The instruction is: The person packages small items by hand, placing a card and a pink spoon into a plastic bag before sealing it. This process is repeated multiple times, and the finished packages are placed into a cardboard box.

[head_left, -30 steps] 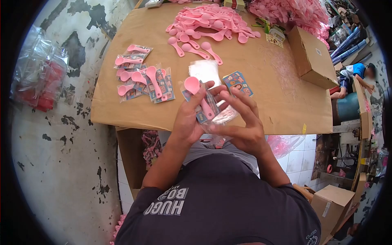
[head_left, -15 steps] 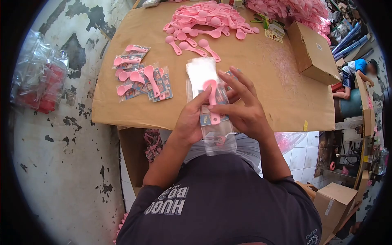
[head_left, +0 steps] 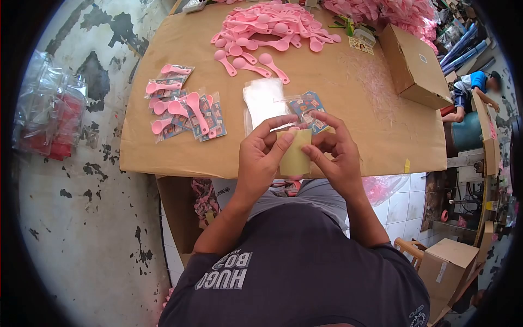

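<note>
Between my left hand (head_left: 264,158) and my right hand (head_left: 336,158) is a packet (head_left: 296,154) with a plain yellowish card back facing me. Both thumbs press on its face while the fingers curl behind its upper edge. A bit of pink shows at its lower end; the rest of the far side is hidden. Just beyond my hands lie a stack of clear plastic bags (head_left: 264,103) and blue printed cards (head_left: 309,106). Left of them, several packed pink spoons (head_left: 197,111) on printed cards rest in clear bags.
A heap of loose pink spoons (head_left: 272,24) covers the table's far side. A cardboard box (head_left: 417,65) stands at the right edge, with more pink items (head_left: 387,16) behind. Plastic bags (head_left: 52,109) hang on the left wall. Another person (head_left: 471,90) sits far right.
The packet with the pink spoon facing up has been turned over and now shows its yellowish back. My hands have come off the bag stack, and both thumbs now press the packet.
</note>
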Tool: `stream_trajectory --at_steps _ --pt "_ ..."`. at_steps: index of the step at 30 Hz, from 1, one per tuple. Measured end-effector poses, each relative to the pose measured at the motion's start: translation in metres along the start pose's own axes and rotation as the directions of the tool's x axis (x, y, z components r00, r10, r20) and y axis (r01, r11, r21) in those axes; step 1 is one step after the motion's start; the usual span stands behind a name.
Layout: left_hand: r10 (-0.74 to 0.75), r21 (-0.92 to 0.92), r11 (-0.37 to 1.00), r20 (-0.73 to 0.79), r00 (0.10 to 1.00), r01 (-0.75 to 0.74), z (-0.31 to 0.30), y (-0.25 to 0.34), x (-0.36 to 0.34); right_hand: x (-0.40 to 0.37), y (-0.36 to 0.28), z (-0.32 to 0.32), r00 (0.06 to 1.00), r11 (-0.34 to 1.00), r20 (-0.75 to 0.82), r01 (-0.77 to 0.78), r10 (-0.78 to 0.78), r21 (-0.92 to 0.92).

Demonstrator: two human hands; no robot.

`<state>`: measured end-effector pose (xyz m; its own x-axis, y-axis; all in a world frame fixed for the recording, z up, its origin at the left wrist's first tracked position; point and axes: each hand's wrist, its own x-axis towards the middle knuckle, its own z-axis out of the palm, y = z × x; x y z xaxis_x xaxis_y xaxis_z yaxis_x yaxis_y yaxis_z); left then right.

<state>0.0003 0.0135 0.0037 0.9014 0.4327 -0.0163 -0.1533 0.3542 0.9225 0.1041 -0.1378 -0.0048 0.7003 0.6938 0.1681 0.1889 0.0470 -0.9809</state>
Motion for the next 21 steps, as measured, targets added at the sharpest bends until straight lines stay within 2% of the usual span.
stream_trajectory --at_steps 1,2,3,4,5,7,8,10,13,16,21 --pt "-0.019 0.019 1.0 -0.021 1.0 0.019 0.0 0.0 -0.002 -0.001 0.0 0.001 0.998 1.0 -0.066 -0.011 0.009 -0.024" --pt "-0.021 0.015 1.0 -0.021 1.0 0.021 -0.001 -0.002 -0.004 0.0 0.002 0.001 0.998 1.0 -0.066 -0.014 0.012 -0.028" --pt "0.009 0.074 0.997 -0.023 1.0 -0.007 -0.003 -0.004 -0.005 0.005 0.005 0.0 0.965 0.946 -0.118 0.2 -0.236 -0.254" --pt "0.041 0.134 0.99 -0.023 0.999 -0.037 -0.004 -0.006 -0.006 0.01 0.007 0.0 0.873 0.797 -0.109 0.375 -0.475 -0.473" --pt "0.041 0.132 0.99 -0.02 0.999 -0.038 -0.003 -0.006 -0.007 0.014 0.005 0.0 0.873 0.796 -0.11 0.374 -0.476 -0.476" --pt "0.113 0.203 0.973 -0.017 0.993 -0.107 0.001 -0.008 -0.01 0.021 -0.003 0.004 0.792 0.631 -0.028 0.464 -0.61 -0.621" --pt "0.114 0.203 0.973 -0.015 0.993 -0.109 0.0 -0.009 -0.011 0.024 -0.007 0.007 0.79 0.629 -0.029 0.465 -0.612 -0.623" --pt "0.112 0.378 0.919 0.025 0.993 -0.113 -0.003 -0.011 -0.015 0.028 -0.012 0.013 0.755 0.55 -0.013 0.465 -0.655 -0.693" --pt "0.097 0.464 0.88 0.03 0.995 -0.1 0.002 -0.002 -0.021 0.033 -0.009 0.016 0.719 0.492 0.016 0.492 -0.695 -0.718" --pt "0.116 0.537 0.834 0.055 0.992 -0.127 -0.002 -0.005 -0.022 0.032 -0.004 0.017 0.718 0.497 0.023 0.503 -0.695 -0.707" --pt "0.153 0.552 0.812 0.115 0.981 -0.192 0.003 -0.004 -0.022 0.035 0.002 0.009 0.718 0.523 -0.001 0.507 -0.696 -0.685"
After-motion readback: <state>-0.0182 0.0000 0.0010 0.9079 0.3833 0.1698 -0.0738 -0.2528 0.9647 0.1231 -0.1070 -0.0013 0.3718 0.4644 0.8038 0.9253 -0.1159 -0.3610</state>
